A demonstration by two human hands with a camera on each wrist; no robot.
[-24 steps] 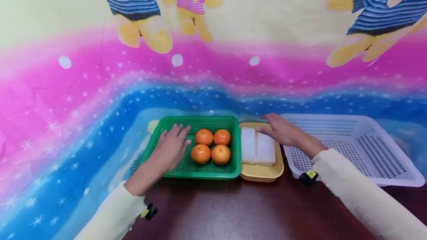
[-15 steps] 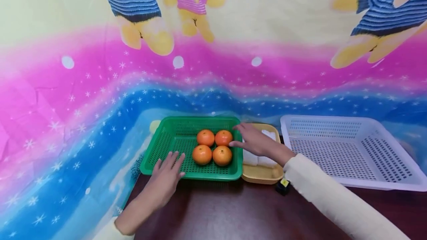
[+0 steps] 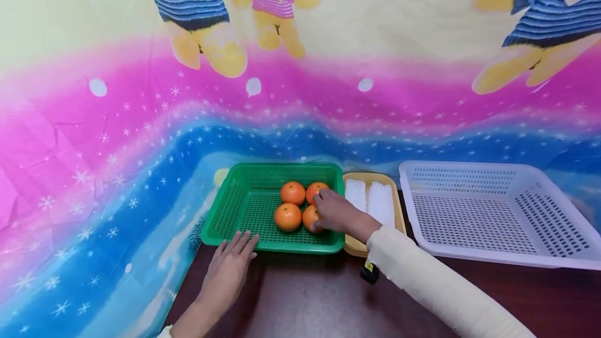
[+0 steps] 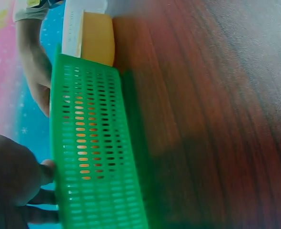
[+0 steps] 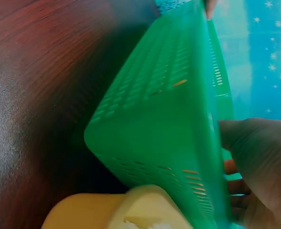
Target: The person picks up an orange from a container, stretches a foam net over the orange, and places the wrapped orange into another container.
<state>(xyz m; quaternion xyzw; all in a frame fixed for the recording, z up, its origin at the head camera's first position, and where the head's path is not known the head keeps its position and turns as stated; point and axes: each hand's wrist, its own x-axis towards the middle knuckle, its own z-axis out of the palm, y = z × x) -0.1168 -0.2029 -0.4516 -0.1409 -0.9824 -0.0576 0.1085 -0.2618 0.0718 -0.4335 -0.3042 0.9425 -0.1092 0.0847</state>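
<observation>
A green plastic basket [image 3: 281, 248] holds several oranges, grouped toward its right half. My right hand [image 3: 340, 215] reaches over the right rim, its thumb and fingers curled round the front right orange [image 3: 310, 216]. Behind that one, the back right orange [image 3: 315, 190] is partly covered by the fingers. In the right wrist view the basket wall [image 5: 145, 119] hides most of the fruit beside the hand [image 5: 266, 167]. My left hand [image 3: 227, 271] rests with extended fingers on the front left rim. The left wrist view shows its fingers at the basket's edge [image 4: 55, 143].
Right of the basket stands a yellow tray [image 3: 355, 244] with white foam net sleeves [image 3: 380, 203]. A larger white-lilac basket [image 3: 474, 251] is farther right. All stand on a dark red-brown table [image 3: 300, 296] against a printed cloth [image 3: 300, 93].
My right hand has moved left, from above the yellow tray to the front right orange, and its fingers have curled. My left hand has drawn back from over the basket to its front rim.
</observation>
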